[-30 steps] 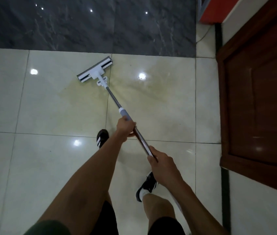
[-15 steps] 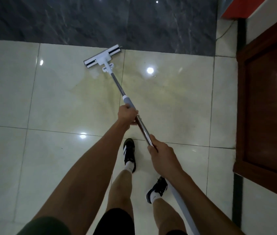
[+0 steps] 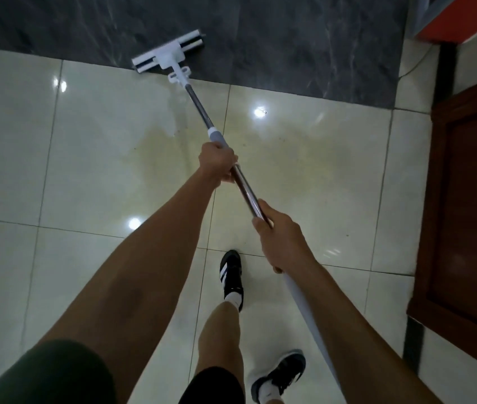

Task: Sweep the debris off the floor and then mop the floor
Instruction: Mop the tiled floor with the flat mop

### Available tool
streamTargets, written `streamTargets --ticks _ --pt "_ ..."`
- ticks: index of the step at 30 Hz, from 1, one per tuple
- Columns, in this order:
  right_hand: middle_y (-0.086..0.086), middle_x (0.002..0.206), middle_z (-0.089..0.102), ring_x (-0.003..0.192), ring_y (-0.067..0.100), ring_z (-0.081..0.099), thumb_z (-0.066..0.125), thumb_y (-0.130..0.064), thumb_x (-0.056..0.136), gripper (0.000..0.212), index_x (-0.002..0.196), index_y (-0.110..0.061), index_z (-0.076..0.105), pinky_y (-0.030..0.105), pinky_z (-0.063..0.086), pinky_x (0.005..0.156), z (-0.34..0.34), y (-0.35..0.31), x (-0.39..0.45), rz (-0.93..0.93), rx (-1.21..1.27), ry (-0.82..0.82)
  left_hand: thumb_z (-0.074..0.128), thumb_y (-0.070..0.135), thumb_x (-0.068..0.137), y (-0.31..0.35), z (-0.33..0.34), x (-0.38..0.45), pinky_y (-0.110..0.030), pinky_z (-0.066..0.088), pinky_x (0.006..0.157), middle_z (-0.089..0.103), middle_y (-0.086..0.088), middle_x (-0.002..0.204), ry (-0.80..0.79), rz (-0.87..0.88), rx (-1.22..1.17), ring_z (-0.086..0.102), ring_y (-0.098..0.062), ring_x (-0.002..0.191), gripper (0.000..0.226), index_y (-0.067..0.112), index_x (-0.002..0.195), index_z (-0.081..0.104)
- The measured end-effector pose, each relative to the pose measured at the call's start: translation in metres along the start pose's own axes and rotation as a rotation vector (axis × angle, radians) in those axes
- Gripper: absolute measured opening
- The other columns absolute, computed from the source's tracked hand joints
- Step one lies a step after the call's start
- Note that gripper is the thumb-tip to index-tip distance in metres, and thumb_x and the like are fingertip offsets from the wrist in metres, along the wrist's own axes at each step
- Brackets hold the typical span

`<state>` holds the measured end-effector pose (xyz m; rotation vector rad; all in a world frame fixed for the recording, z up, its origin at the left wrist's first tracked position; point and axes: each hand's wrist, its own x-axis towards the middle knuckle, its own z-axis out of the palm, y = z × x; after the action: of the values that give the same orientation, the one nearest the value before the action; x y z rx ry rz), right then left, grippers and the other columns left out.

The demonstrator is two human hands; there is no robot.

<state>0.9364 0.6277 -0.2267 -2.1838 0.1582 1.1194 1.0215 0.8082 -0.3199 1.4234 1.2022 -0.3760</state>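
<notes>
Mop head [image 3: 169,55] lay flat across the seam where the cream floor tiles [image 3: 91,141] met the dark marble strip [image 3: 289,39]. The left hand [image 3: 216,161] wrapped the pole [image 3: 200,107] by its grey collar; the right hand [image 3: 281,237] gripped lower down. Wet, glossy tile underfoot could slip the forward shoe [image 3: 231,275], and an overlong push risked knocking the wall.

My right hand [image 3: 282,237] hides part of the mop handle [image 3: 247,193], whose top end runs behind my forearm.
</notes>
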Motion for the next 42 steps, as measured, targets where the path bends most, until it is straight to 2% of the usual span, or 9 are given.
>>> streamTargets --ticks 5,11,18,22,25,28,36,40,42 --pt "-0.009 0.081 0.060 0.065 0.012 0.056 0.045 -0.039 0.104 0.042 0.145 -0.046 0.043 0.028 0.046 0.060 -0.014 0.039 -0.024 0.040 0.032 0.004 0.064 0.001 0.089 -0.023 0.028 -0.024 -0.042 0.059 0.048 0.065 -0.021 0.095 -0.036 -0.001 0.048 0.071 -0.031 0.069 0.024 -0.001 0.111 0.054" --pt "-0.008 0.095 0.063 0.081 0.014 0.061 0.044 -0.042 0.103 0.045 0.148 -0.044 0.041 0.032 0.052 0.075 -0.021 0.115 -0.080 0.068 0.048 0.030 0.063 0.003 0.092 -0.076 0.070 -0.082 -0.037 0.057 0.046 0.064 -0.021 0.098 -0.104 -0.015 0.122 0.071 -0.030 0.071 0.025 0.002 0.113 0.051" --pt "0.000 0.118 0.067 0.095 0.021 0.065 0.044 -0.042 0.104 0.044 0.148 -0.045 0.041 0.035 0.054 0.083 -0.022 0.257 -0.182 0.089 0.106 0.060 0.067 0.001 0.089 -0.189 0.140 -0.189 -0.049 0.062 0.056 0.066 -0.023 0.101 -0.151 -0.017 0.150 0.073 -0.032 0.074 0.025 0.000 0.109 0.052" --pt "-0.001 0.131 0.063 0.102 0.017 0.061 0.045 -0.041 0.104 0.047 0.151 -0.040 0.038 0.031 0.050 0.089 -0.034 0.350 -0.253 0.138 0.140 0.041 0.067 0.003 0.089 -0.264 0.196 -0.268 -0.043 0.061 0.052 0.065 -0.020 0.101 -0.194 -0.036 0.174 0.072 -0.031 0.072 0.030 0.010 0.108 0.045" --pt "-0.001 0.126 0.064 0.097 0.014 0.061 0.046 -0.040 0.104 0.046 0.150 -0.040 0.041 0.032 0.052 0.088 -0.048 0.411 -0.306 0.182 0.173 0.049 0.067 0.000 0.086 -0.314 0.236 -0.322 -0.041 0.059 0.048 0.064 -0.020 0.096 -0.234 -0.048 0.160 0.070 -0.030 0.066 0.028 -0.001 0.109 0.052" --pt "0.002 0.111 0.069 0.083 0.015 0.062 0.048 -0.039 0.104 0.043 0.146 -0.042 0.045 0.038 0.056 0.083 -0.054 0.457 -0.347 0.229 0.209 0.083 0.067 0.000 0.085 -0.351 0.262 -0.363 -0.046 0.060 0.053 0.063 -0.021 0.099 -0.270 -0.068 0.178 0.071 -0.035 0.068 0.032 0.005 0.111 0.049" --pt "0.001 0.126 0.065 0.096 0.014 0.059 0.044 -0.036 0.106 0.046 0.151 -0.036 0.039 0.027 0.049 0.088 -0.032 0.444 -0.349 0.184 0.200 0.101 0.063 -0.003 0.088 -0.354 0.251 -0.357 -0.057 0.061 0.068 0.062 -0.024 0.112 -0.234 -0.045 0.189 0.071 -0.041 0.086 0.031 0.016 0.111 0.052" --pt "0.002 0.125 0.066 0.100 0.018 0.064 0.044 -0.036 0.105 0.047 0.152 -0.037 0.037 0.030 0.052 0.086 -0.019 0.415 -0.331 0.191 0.221 0.110 0.062 -0.001 0.091 -0.339 0.235 -0.331 -0.054 0.061 0.069 0.061 -0.023 0.116 -0.236 -0.059 0.168 0.071 -0.039 0.088 0.053 0.014 0.139 0.047" --pt "0.001 0.129 0.064 0.104 0.018 0.063 0.045 -0.036 0.105 0.047 0.152 -0.037 0.037 0.031 0.052 0.091 -0.014 0.396 -0.317 0.193 0.218 0.116 0.062 0.001 0.092 -0.327 0.226 -0.313 -0.054 0.062 0.069 0.062 -0.023 0.115 -0.239 -0.051 0.168 0.072 -0.038 0.087 0.054 0.016 0.141 0.046"
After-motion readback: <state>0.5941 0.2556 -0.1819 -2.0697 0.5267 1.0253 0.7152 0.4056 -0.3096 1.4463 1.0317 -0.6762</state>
